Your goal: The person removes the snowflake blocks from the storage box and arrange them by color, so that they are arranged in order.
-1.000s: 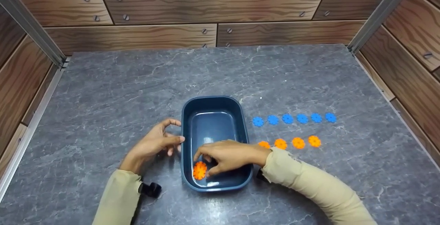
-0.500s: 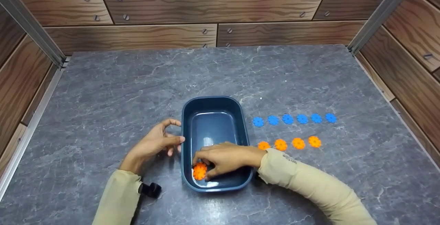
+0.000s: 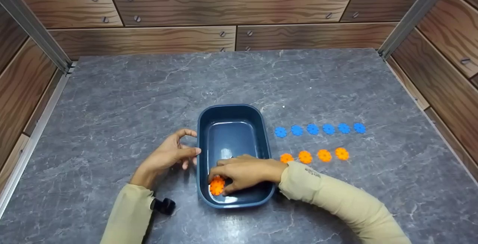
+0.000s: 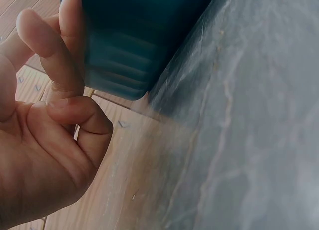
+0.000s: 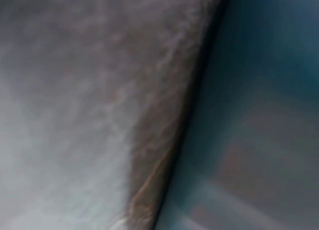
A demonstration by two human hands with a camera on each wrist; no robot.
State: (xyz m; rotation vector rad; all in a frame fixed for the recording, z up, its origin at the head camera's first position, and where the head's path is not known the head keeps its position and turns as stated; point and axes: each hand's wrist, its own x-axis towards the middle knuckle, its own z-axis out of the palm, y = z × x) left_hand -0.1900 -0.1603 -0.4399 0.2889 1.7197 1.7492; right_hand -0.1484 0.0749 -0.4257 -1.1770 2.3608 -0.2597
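Observation:
A dark blue rectangular tub (image 3: pixel 231 135) stands on the grey table. My left hand (image 3: pixel 168 154) holds its left side, thumb at the rim and fingers against the outer wall. In the left wrist view the tub's ridged wall (image 4: pixel 124 60) rises beyond my bent fingers. Reaching over the right rim, my right hand (image 3: pixel 242 173) grips an orange notched disc (image 3: pixel 217 187) between thumb and fingers at the tub's near left corner. Whether more discs lie under it, I cannot tell. The right wrist view shows only the tub's blurred wall (image 5: pixel 219 120) beside the table.
Right of the tub lies a row of several blue notched discs (image 3: pixel 312 128). Nearer, a row of orange discs (image 3: pixel 324 155) lies beside my right sleeve (image 3: pixel 328 191). Wood-patterned panels (image 3: pixel 231 7) border the table at the back and sides.
My right hand has shifted slightly left and its fingers have closed in on the orange disc. The right sleeve has drawn left, uncovering more of the nearest orange disc. My left hand stays put.

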